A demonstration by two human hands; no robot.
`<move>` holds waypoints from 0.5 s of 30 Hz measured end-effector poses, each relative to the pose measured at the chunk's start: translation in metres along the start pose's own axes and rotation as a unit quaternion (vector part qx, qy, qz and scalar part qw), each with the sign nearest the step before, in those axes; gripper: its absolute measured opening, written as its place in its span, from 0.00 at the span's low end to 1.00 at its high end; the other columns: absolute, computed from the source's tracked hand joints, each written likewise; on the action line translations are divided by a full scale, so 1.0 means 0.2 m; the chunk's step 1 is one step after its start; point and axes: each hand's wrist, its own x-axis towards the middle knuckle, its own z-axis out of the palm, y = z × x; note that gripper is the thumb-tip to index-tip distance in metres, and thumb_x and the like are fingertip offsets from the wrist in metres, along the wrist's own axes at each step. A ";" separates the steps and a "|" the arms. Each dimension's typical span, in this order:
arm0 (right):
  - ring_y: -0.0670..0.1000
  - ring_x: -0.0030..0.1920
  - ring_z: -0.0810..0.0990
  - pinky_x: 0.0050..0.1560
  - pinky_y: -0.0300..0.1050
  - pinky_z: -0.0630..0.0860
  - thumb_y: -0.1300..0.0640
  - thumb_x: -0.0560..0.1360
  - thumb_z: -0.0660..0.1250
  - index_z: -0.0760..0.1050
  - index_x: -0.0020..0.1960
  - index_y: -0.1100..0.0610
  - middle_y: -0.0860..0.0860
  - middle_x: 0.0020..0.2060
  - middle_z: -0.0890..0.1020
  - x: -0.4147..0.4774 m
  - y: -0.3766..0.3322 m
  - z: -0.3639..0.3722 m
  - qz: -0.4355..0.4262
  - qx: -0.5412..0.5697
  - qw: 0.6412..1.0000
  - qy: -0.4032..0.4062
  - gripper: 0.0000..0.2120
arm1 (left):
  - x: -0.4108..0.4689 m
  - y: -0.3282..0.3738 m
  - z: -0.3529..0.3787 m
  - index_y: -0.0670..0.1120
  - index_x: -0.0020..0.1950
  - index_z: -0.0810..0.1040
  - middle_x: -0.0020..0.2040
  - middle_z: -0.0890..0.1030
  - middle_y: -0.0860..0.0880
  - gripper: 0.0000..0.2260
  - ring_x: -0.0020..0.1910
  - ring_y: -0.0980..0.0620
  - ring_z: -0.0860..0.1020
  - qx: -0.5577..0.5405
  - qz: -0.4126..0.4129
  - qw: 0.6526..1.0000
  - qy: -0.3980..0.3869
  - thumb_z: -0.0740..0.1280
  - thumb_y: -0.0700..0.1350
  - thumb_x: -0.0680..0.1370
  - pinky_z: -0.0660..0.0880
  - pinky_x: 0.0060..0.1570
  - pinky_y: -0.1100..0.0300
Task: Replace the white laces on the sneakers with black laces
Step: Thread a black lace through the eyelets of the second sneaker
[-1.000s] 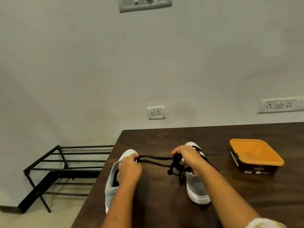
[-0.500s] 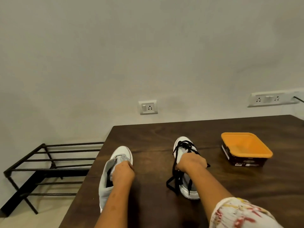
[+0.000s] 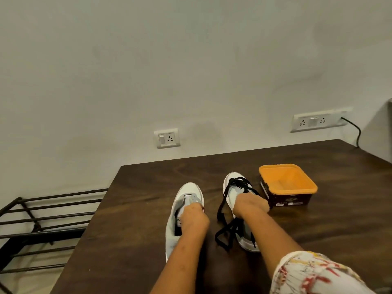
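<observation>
Left sneaker, toward table left edge: unlaced. Left hand fingers curl into its opening, gripping. Right sneaker: black lace threaded, ends loose on table. Right hand covers it, fingers hidden, can't tell grip. Orange tub just beside. Risk: shifting the shoe snags trailing ends, slackens lacing.

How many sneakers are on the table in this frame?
2. The left sneaker lies under the left hand; the right sneaker, black-laced, under the right hand, beside the orange tub.
</observation>
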 end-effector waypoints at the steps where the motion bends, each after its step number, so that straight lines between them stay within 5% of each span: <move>1: 0.54 0.64 0.74 0.57 0.44 0.71 0.58 0.79 0.59 0.74 0.65 0.53 0.51 0.64 0.76 0.01 0.02 0.00 0.002 -0.001 1.000 0.000 0.16 | -0.01 0.03 0.01 0.49 0.76 0.61 0.70 0.70 0.44 0.26 0.65 0.45 0.73 0.003 0.002 1.000 -0.001 0.59 0.36 0.78 0.70 0.62 0.56; 7: 0.55 0.64 0.74 0.57 0.47 0.72 0.58 0.78 0.60 0.74 0.66 0.54 0.52 0.64 0.76 0.07 0.08 -0.02 -0.004 -0.006 1.000 -0.003 0.17 | 0.00 0.10 0.01 0.47 0.75 0.63 0.73 0.66 0.43 0.26 0.66 0.46 0.72 0.010 0.013 1.000 -0.006 0.59 0.36 0.77 0.70 0.63 0.57; 11: 0.56 0.63 0.75 0.54 0.47 0.73 0.55 0.78 0.63 0.74 0.65 0.55 0.53 0.63 0.77 0.02 0.02 -0.10 -0.038 0.000 0.998 0.045 0.16 | -0.01 0.06 -0.04 0.43 0.69 0.70 0.66 0.74 0.42 0.20 0.63 0.45 0.74 -0.049 0.009 0.999 -0.016 0.62 0.36 0.77 0.72 0.61 0.56; 15: 0.55 0.53 0.80 0.45 0.45 0.73 0.47 0.75 0.68 0.78 0.55 0.55 0.53 0.51 0.81 -0.11 -0.08 -0.20 -0.159 0.170 0.970 0.069 0.15 | -0.07 0.04 -0.11 0.50 0.72 0.66 0.74 0.62 0.45 0.25 0.71 0.44 0.64 -0.024 0.075 0.997 -0.006 0.65 0.39 0.75 0.65 0.69 0.55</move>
